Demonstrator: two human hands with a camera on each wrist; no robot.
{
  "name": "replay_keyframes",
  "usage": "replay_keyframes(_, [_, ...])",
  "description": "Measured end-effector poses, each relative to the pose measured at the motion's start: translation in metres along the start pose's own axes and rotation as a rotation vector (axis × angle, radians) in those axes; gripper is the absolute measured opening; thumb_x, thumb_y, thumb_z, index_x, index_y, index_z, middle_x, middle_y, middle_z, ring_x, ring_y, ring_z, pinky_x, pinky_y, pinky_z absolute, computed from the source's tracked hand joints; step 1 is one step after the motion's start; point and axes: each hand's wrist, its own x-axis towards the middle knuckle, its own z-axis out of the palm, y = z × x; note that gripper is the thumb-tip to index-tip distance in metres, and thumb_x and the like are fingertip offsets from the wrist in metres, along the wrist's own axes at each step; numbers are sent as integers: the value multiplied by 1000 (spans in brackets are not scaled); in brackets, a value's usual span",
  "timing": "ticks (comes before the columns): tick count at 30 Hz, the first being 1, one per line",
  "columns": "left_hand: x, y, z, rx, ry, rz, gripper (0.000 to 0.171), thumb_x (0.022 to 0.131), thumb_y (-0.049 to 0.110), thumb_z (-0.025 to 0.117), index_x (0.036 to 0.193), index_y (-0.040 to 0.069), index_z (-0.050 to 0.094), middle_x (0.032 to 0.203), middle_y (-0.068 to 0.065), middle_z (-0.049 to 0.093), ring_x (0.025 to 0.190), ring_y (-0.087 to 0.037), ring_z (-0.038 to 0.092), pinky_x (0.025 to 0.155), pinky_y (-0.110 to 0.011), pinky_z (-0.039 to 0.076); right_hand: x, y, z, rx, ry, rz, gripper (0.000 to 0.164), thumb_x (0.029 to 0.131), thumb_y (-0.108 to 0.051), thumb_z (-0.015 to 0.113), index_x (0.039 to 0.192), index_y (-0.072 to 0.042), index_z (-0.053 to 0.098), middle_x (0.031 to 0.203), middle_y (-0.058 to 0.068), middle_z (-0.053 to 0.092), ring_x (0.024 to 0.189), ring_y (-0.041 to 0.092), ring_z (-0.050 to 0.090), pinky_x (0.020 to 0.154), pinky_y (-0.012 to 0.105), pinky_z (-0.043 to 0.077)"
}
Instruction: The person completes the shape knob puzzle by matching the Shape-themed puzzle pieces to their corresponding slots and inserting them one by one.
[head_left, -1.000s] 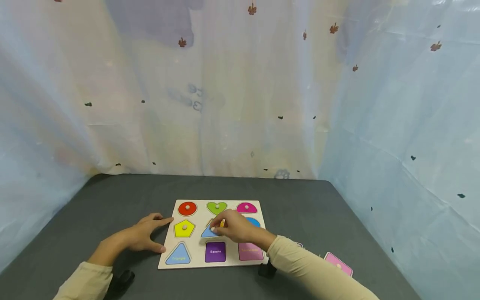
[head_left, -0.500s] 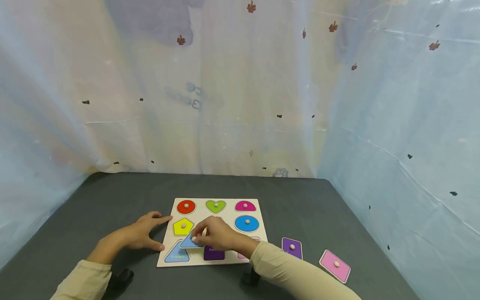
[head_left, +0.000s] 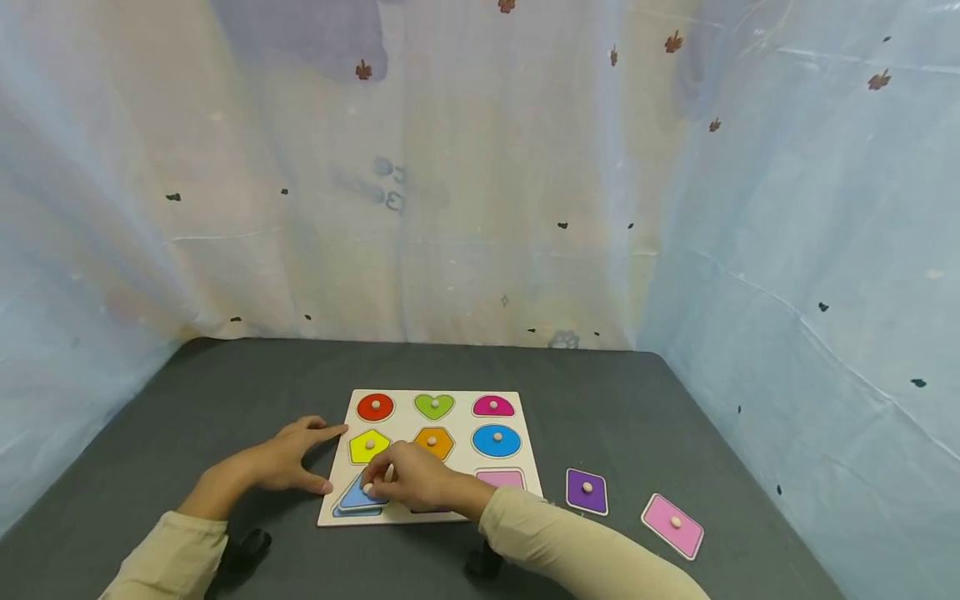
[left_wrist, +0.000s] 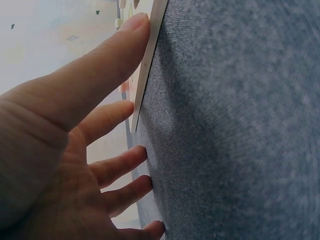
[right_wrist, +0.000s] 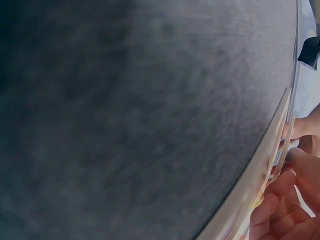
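Observation:
A pale wooden puzzle board [head_left: 457, 404] with several coloured shapes lies on the dark table. My right hand [head_left: 412, 477] pinches the knob of a blue triangle piece [head_left: 356, 493]. That piece sits over the board's front left triangle spot, slightly off it, so a strip of the printed blue shows along the front. My left hand [head_left: 281, 462] rests at the board's left edge with fingers spread. In the left wrist view its thumb [left_wrist: 132, 25] and index finger touch the board's edge [left_wrist: 149, 65], while the other fingertips rest on the cloth. My right hand hides most of the square spot.
Right of the board lie a purple square piece [head_left: 581, 500] and a pink rectangle piece [head_left: 667, 533], both with knobs. Knobbed pieces such as the red circle [head_left: 367, 413] and blue oval [head_left: 487, 447] sit in the board. A patterned curtain [head_left: 465, 208] hangs behind the table.
My right hand has carried the blue triangle piece from the board's middle to the left and nearer, down to the front left triangle spot. My left hand has stayed at the edge.

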Motion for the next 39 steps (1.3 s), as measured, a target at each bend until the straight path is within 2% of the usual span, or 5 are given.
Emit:
replay_keyframes(9, [1, 4, -3, 8, 0, 13, 96, 75, 39, 89, 153, 8, 43, 146, -31, 38, 131, -53, 38, 101, -74, 36, 4, -5, 1, -82, -1, -22, 9, 95, -16, 72, 100, -12, 79, 74, -10, 64, 65, -2, 51, 60, 12, 45])
replay_keyframes(17, [2, 5, -5, 24, 3, 22, 94, 76, 37, 88, 153, 7, 43, 146, -32, 38, 131, -54, 38, 100, -73, 37, 6, -6, 2, -148, -13, -22, 8, 95, -17, 72, 98, -14, 78, 72, -11, 62, 63, -3, 51, 62, 11, 44])
replay_keyframes(24, [1, 4, -7, 35, 2, 23, 94, 76, 37, 88, 153, 7, 43, 146, -33, 38, 131, -55, 39, 99, -74, 37, 7, -8, 4, -193, -7, -30, 8, 95, -18, 72, 99, -16, 79, 75, -12, 65, 65, -4, 52, 62, 11, 43])
replay_keyframes(30, [1, 3, -6, 35, -7, 3, 97, 74, 42, 88, 153, 9, 43, 146, -31, 38, 131, -54, 39, 100, -75, 36, 9, -9, 3, -185, -26, -25, 9, 94, -18, 73, 100, -15, 79, 76, -12, 67, 65, -3, 52, 60, 12, 44])
replay_keyframes(39, [0, -1, -2, 22, -5, 10, 96, 75, 42, 88, 153, 9, 43, 146, -33, 37, 131, -55, 38, 100, -76, 35, 13, -10, 0, -65, -101, 29, 8, 93, -13, 73, 99, -9, 78, 75, -8, 66, 65, 0, 52, 62, 12, 46])
